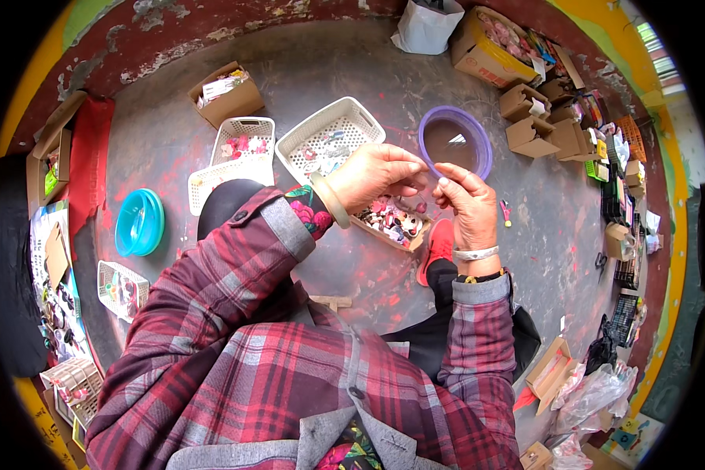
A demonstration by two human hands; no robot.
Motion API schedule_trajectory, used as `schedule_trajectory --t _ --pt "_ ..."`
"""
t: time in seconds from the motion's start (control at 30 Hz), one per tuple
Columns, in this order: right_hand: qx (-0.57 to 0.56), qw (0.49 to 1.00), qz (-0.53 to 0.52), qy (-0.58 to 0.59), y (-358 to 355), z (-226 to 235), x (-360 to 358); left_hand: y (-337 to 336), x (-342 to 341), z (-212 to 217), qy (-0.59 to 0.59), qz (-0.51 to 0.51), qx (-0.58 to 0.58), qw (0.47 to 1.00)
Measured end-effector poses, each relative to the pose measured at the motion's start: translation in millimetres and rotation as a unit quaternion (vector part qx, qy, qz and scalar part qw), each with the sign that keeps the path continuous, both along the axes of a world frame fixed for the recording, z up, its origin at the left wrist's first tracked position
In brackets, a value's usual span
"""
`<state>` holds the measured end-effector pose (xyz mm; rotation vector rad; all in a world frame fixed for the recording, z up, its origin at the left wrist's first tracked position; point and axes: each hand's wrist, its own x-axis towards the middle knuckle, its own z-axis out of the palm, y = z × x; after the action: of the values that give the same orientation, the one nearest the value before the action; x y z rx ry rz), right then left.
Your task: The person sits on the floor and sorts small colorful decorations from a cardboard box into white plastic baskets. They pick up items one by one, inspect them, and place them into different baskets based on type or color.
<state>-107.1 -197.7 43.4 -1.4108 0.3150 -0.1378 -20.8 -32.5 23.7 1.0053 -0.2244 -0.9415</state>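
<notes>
My left hand [374, 178] and my right hand [466, 205] meet in front of me, fingertips pinched together around something very small that I cannot make out. They hover just above a small cardboard tray [410, 242] of colourful little pieces and close to a purple bowl [482, 151] on the floor. A pale bangle is on my left wrist and a silver one on my right. Both arms wear red plaid sleeves.
White plastic baskets [352, 115] [243, 124] with small pieces stand beyond my hands. A turquoise bowl [139, 222] lies at the left, another small basket [111, 276] near it. Cardboard boxes [531, 135] and crates line the right side, a red shoe [439, 244] below my hands.
</notes>
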Motion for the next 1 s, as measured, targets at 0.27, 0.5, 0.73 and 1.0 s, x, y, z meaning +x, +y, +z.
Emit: schedule_trajectory --t 0.27,0.5,0.73,1.0 --pt "-0.009 0.999 0.013 -0.039 -7 -2 -4 5 4 6 0.047 -0.040 -0.065 0.996" --pt "-0.075 0.996 0.015 -0.056 -4 1 -5 9 6 7 0.087 -0.062 -0.093 0.990" --pt "-0.263 0.958 0.026 -0.111 0 7 -4 3 3 11 0.063 -0.018 -0.064 0.996" --pt "-0.151 0.983 0.011 -0.104 -9 10 -1 2 3 1 0.007 0.030 -0.028 0.999"
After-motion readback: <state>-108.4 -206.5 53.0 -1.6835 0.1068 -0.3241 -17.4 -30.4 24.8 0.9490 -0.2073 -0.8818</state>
